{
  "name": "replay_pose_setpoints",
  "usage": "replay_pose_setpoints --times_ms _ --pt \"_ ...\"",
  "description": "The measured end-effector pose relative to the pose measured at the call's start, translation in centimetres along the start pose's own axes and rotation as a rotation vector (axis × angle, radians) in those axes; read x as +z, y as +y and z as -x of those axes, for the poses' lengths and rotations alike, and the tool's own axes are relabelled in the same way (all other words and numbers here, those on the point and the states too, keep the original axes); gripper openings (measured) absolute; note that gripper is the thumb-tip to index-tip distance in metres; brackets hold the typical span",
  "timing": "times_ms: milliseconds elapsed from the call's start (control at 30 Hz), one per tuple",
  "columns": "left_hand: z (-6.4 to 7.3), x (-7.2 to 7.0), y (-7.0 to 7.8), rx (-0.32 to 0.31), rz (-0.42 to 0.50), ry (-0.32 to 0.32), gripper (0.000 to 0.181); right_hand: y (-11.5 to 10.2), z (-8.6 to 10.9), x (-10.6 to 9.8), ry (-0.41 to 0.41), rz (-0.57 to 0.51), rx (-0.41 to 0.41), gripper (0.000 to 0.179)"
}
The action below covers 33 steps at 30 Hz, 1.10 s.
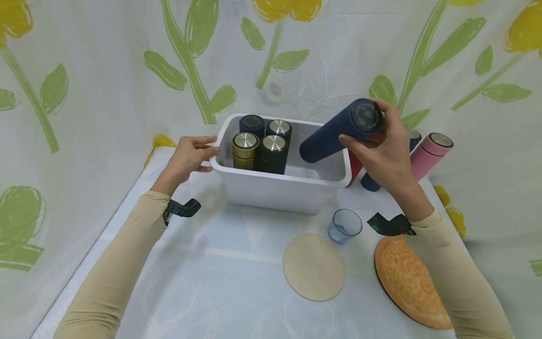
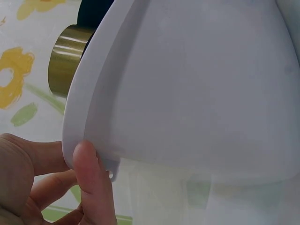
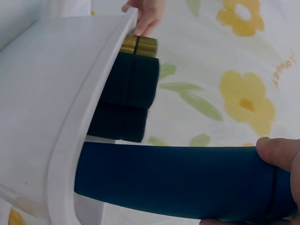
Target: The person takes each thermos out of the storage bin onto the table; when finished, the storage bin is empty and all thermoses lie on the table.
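Observation:
My right hand (image 1: pixel 387 150) grips a dark blue thermos bottle (image 1: pixel 334 132) around its lid end. The bottle is tilted, its lower end reaching inside the rim of a white plastic bin (image 1: pixel 271 190). With thumb and fingers, my left hand (image 1: pixel 186 157) pinches the bin's left rim, as the left wrist view also shows. Inside the bin's left part, several bottles stand upright: a gold one (image 1: pixel 245 153), a dark green one (image 1: pixel 273 155), a dark one (image 1: pixel 284 128) behind it and a blue one (image 1: pixel 252 123).
Right of the bin lean a pink bottle (image 1: pixel 427 157), a blue bottle (image 1: pixel 370 182) and a red item (image 1: pixel 354 167), partly hidden by my right hand. Nearer stand a clear glass (image 1: pixel 345 226), a round beige mat (image 1: pixel 314 267) and an orange patterned disc (image 1: pixel 408 282), partly under my right sleeve.

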State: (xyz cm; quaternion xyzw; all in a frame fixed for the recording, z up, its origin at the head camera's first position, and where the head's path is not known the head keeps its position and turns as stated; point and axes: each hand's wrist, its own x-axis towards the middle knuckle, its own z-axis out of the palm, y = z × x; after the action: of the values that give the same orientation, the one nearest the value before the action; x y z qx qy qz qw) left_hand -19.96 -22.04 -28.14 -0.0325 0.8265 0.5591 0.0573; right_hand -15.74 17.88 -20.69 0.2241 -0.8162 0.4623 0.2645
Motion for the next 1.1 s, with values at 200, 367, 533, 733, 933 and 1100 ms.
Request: replay_pose_setpoints --times_ms 200,367,533,733,933,1100 --pt "0.0 -0.1 -0.2 0.002 0.001 0.008 0.051 -0.4 0.2 -0.6 0.033 -0.023 -0.045 0.076" --pt "0.1 0.0 0.0 0.004 -0.002 0.003 0.051 -0.7 0.8 -0.9 0.066 -0.066 -0.082 0.076" --pt "0.2 0.1 0.0 0.001 -0.003 0.001 0.052 -1.4 1.6 -1.4 0.078 -0.063 -0.085 0.076" --pt "0.0 0.1 0.0 0.003 -0.002 0.004 0.052 -2.1 2.4 -2.0 0.13 -0.135 -0.091 0.075" --pt "0.0 0.2 0.0 0.009 -0.002 0.0 0.051 -2.7 3.1 -2.8 0.178 -0.256 -0.134 0.073" --pt "0.0 0.2 0.0 0.013 -0.002 -0.001 0.051 -3.3 3.6 -3.3 0.208 -0.345 -0.15 0.072"
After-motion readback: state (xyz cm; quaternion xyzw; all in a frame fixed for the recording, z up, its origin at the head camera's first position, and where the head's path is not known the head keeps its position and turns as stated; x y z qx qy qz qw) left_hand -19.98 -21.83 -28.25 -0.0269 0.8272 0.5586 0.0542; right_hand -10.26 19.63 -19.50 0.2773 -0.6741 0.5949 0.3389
